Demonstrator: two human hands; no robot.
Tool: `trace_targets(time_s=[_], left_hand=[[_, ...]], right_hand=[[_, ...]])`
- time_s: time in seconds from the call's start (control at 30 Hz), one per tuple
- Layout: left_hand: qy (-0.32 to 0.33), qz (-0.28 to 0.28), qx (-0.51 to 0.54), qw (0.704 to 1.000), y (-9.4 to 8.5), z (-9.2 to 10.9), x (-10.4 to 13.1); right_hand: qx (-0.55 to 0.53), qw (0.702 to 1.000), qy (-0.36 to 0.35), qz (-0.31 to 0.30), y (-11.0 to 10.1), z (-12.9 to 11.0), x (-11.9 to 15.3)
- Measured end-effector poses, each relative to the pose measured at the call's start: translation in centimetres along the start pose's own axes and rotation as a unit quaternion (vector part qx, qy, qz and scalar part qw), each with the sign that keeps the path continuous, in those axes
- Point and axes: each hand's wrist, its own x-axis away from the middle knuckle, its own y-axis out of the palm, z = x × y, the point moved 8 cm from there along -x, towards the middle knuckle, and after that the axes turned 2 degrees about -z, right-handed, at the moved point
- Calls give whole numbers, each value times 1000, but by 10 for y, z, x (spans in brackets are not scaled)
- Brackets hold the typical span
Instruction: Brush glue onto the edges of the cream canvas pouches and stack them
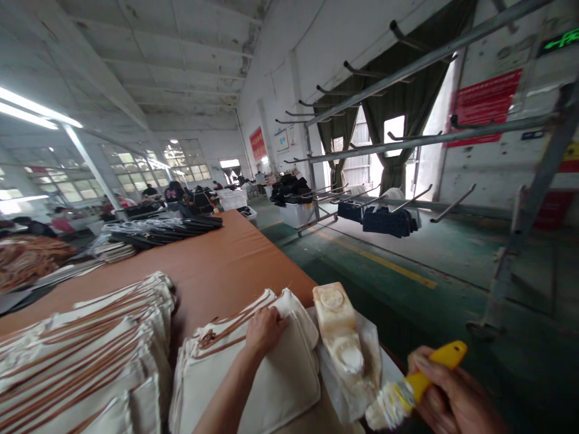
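My left hand (266,331) lies on a stack of cream fabric pieces with brown trim (275,380), its fingers curled over the top edge of the upper piece. A paintbrush (418,386) with a yellow handle is in my right hand (446,386); its bristles are caked with whitish paste and point down to the left. Between my hands stands a stained plastic container (337,319) with white paste at its near opening. It rests on a pale sheet (373,343) at the table's right edge. The brush is apart from the fabric.
A larger row of cream pieces with brown trim (104,355) lies at left on the brown table (217,247). Black pieces (176,229) lie farther back. A metal rack with prongs (384,138) stands across the aisle at right. People sit and work in the distance.
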Motion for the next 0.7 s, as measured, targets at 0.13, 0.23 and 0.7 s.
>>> trace_targets(time_s=[0.13, 0.23, 0.7], left_hand=[[25, -87, 106, 990, 0, 4, 19], [31, -117, 202, 972, -10, 9, 49], [51, -156, 432, 887, -59, 32, 165]], right_hand=[[9, 999, -33, -27, 24, -3, 1], [20, 996, -77, -41, 45, -12, 3], [245, 911, -262, -202, 150, -25, 60]])
